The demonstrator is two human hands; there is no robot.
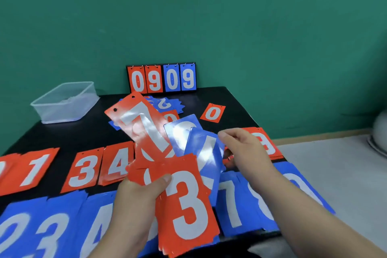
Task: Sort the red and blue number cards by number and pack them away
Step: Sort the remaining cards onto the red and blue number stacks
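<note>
- At table centre, head view: left hand (136,201) gripping a fanned stack of cards, thumb pressed across the top; red 3 card (186,205) uppermost, red 7 card (144,123) splayed out behind.
- Right hand (245,148) curled, thumb and fingers pinching the right edge of the front blue card (205,153); digit half lost in glare, probably a 4.
- Step in hand, as judged: draw this single card from the fan and lay it on the matching blue pile.
- Tilt out of the glare and confirm the digit before release.
- Hold left thumb pressure firm during the pull, to prevent sliding of neighbouring glossy cards.
- Pull sideways along the card's own plane, not upward.
- Likely destination: blue 4 pile (98,216), just left of the held stack in the near row; blue 7 pile (230,201) to the right.
- Set down square on the pile, punched holes facing the same way.
- Leave clear container (65,102), far left, unused until after sorting of the loose heap (165,104) below the scoreboard stand (161,78).
</note>
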